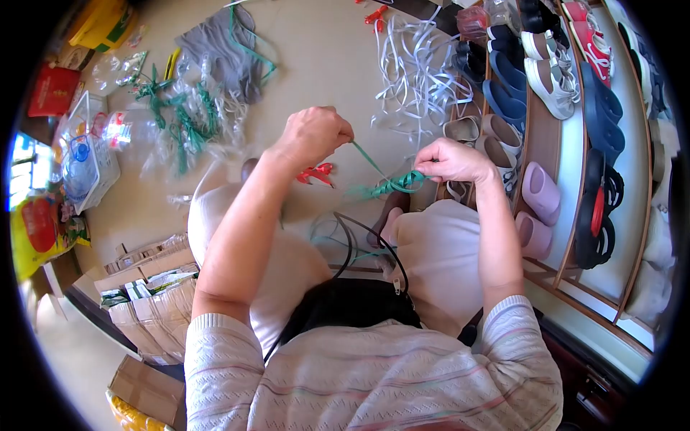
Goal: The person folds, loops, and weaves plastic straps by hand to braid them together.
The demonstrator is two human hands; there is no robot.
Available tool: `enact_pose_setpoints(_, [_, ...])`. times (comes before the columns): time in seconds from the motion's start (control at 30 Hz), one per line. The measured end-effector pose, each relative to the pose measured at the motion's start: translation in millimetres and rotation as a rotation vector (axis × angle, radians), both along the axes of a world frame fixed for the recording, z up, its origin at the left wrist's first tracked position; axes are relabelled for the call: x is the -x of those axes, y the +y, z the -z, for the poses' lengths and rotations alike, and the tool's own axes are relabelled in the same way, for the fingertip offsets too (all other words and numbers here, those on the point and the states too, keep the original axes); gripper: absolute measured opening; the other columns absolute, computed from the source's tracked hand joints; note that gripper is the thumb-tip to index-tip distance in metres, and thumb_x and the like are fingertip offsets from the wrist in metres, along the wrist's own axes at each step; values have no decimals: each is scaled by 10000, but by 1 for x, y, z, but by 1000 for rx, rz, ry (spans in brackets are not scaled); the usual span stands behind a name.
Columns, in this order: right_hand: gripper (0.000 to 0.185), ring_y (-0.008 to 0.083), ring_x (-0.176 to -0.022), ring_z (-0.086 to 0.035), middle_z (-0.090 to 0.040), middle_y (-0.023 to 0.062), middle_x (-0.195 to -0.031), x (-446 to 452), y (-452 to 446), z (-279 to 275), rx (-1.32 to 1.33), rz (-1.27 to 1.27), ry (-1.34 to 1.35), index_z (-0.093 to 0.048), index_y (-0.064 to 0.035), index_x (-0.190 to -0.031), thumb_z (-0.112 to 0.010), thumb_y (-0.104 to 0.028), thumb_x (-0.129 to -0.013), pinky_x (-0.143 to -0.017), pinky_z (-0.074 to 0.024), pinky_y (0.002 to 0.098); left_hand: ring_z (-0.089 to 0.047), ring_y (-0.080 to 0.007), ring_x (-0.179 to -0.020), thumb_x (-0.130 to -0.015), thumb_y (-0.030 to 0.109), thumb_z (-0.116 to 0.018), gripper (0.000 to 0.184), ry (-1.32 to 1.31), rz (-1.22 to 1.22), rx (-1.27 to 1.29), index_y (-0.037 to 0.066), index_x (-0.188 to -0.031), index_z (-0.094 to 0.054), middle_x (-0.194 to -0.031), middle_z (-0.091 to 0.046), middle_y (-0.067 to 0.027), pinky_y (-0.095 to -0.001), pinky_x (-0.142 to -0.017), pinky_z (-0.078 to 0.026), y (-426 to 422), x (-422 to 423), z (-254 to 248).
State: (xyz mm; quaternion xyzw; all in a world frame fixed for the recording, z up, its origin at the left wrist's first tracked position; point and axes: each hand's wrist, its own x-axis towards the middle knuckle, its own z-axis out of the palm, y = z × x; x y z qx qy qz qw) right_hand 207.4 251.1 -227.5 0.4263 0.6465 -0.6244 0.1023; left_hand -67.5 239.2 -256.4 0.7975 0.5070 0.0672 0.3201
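Note:
My left hand [313, 136] is closed on one end of a green strap, held up over my knees. From it the strap runs down to the right, to a twisted green strap bundle [392, 185]. My right hand [449, 161] pinches that bundle at its right end, slightly lower than my left hand. Red-handled cutters [316, 174] lie beyond my knees, below my left hand in the view. More thin green strap loops hang between my legs, near a black bag [345, 302] on my lap.
Tangled white straps [417, 68] lie on the floor ahead. Shoe shelves [535, 136] stand at the right. At the left are green knotted straps [180, 115], a grey cloth [223, 47], a white basket [100, 161] with plastic bottles, and cardboard boxes [154, 323].

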Motion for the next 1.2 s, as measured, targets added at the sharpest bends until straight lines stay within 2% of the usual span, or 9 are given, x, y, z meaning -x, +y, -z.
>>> enact_pose_setpoints(0.2, [183,40,-457,-379,-441,-27,-535,-7,-1,-7,433,140,394,-598,-4,-830,-560,-175,-886,-395,-264,176,-584,-242,-743,-836,192,-505,187,-322,177,126,92,-906,-646,-780,-586,-102,-339,-697,-472,-4,-18,21])
enact_pose_setpoints(0.37, [240,41,-385,-309,-429,1,-527,-5,-10,-1,540,446,957,-571,39,-896,-487,-185,-919,-357,-241,191,-541,-159,-609,-841,202,-462,214,-464,55,505,53,-874,-612,-696,-560,-73,-304,-633,-463,-12,-39,13])
enact_pose_setpoints(0.5, [238,39,-435,-351,-453,-9,-596,-10,3,-7,212,859,759,-575,35,-932,-471,-179,-928,-405,-284,193,-512,-140,-583,-858,207,-418,262,-589,-7,538,6,-808,-578,-673,-541,-64,-330,-600,-440,-22,-54,9])
enact_pose_setpoints(0.67, [199,43,-437,-373,-469,-26,-586,-5,4,3,-19,1065,553,-593,-7,-886,-503,-182,-914,-416,-314,198,-554,-360,-642,-868,222,-495,232,-604,-9,125,-7,-901,-504,-635,-540,-173,-385,-605,-439,-41,-66,-4])
enact_pose_setpoints(0.8, [184,92,-482,-485,-541,39,-563,-2,5,34,-822,750,-2,-598,-12,-822,-516,-165,-884,-468,-400,265,-572,-335,-627,-844,165,-549,164,-510,33,-10,2,-859,-547,-703,-571,-155,-378,-586,-454,-40,-61,-4])
enact_pose_setpoints(0.9, [141,101,-506,-495,-535,89,-565,-8,3,26,-863,232,-225,-601,-17,-838,-536,-139,-865,-494,-409,275,-589,-298,-629,-807,140,-604,138,-556,-141,-17,3,-820,-610,-733,-597,-135,-353,-600,-474,-20,-40,-8])
enact_pose_setpoints(0.93, [124,33,-545,-449,-521,-28,-607,-6,1,26,-679,122,-131,-601,-2,-803,-531,-83,-866,-486,-363,198,-592,-278,-608,-804,143,-611,145,-524,-119,-129,1,-836,-614,-738,-600,-128,-341,-588,-478,-12,-33,-4])
enact_pose_setpoints(1.03, [125,38,-549,-461,-523,-30,-607,4,-6,-10,41,107,126,-607,-2,-827,-529,-92,-866,-491,-372,186,-588,-212,-566,-818,164,-616,169,-520,-110,-239,-2,-846,-621,-694,-587,-100,-319,-565,-478,-7,-24,5])
enact_pose_setpoints(1.2, [116,41,-424,-359,-481,-19,-591,-15,-5,-15,303,390,700,-596,-40,-919,-534,-136,-895,-398,-286,201,-532,-125,-542,-872,233,-573,227,-612,-152,219,15,-845,-629,-577,-517,-50,-301,-543,-451,-16,-35,-12])
